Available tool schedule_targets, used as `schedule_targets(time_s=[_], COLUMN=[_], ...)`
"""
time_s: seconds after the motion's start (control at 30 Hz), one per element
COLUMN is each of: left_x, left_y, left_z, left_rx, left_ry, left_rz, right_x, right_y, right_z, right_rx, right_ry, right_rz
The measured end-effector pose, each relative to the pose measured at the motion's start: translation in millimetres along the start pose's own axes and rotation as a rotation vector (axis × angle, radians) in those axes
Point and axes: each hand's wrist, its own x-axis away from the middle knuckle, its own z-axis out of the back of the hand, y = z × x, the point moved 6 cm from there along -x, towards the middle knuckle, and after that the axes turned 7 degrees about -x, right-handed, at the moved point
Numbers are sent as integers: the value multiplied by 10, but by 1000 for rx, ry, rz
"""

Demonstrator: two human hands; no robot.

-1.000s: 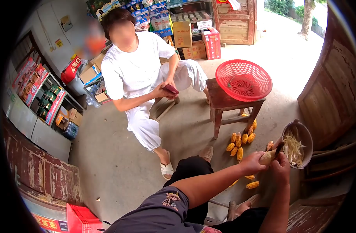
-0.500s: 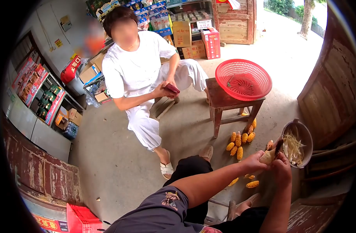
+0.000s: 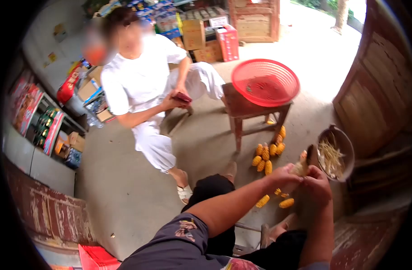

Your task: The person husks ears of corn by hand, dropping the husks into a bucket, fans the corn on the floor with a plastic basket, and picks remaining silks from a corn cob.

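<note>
Both my hands are closed on an ear of corn in its pale husk (image 3: 299, 168), a dark brown strip standing up at its upper end. My left hand (image 3: 283, 174) grips its left side, and my right hand (image 3: 317, 183) pinches it from the right, close to the dark part. Fingers hide much of the ear. Just beyond the right hand stands a round bin (image 3: 348, 169) with stripped pale husks (image 3: 330, 157) inside. Several bare yellow corn cobs (image 3: 268, 167) lie on the floor ahead of my left hand, and another cob (image 3: 287, 203) rests below my hands.
A red plastic basket (image 3: 284, 96) sits on a wooden stool (image 3: 242, 105). Across from me a person in white (image 3: 136, 81) is seated, holding a dark red object (image 3: 183, 96). Wooden doors (image 3: 372, 85) flank the bright doorway, and stocked shelves (image 3: 42, 123) stand at left.
The view has shifted, so the scene sits further left and higher. My hands stay together on the ear, whose dark part now stands more upright. The seated person keeps a similar pose.
</note>
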Motion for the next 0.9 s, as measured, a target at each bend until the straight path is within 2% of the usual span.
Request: schedule_targets(time_s=[0.07, 0.2, 0.43, 0.6, 0.9], left_x=[17, 78, 78, 48, 65], left_y=[47, 168, 174, 165, 213], left_z=[-5, -58, -123, -37, 15], left_rx=[61, 107, 226, 94, 89], left_ry=[-11, -2, -80, 102, 120], left_rz=[33, 42, 67, 15, -31], right_x=[16, 24, 27, 11, -16], right_y=[-33, -11, -3, -15, 66], right_z=[-93, -21, -21, -4, -24], right_rx=[168, 164, 116, 207, 49], right_ry=[12, -45, 38, 71, -4], right_rz=[21, 18, 98, 193, -22])
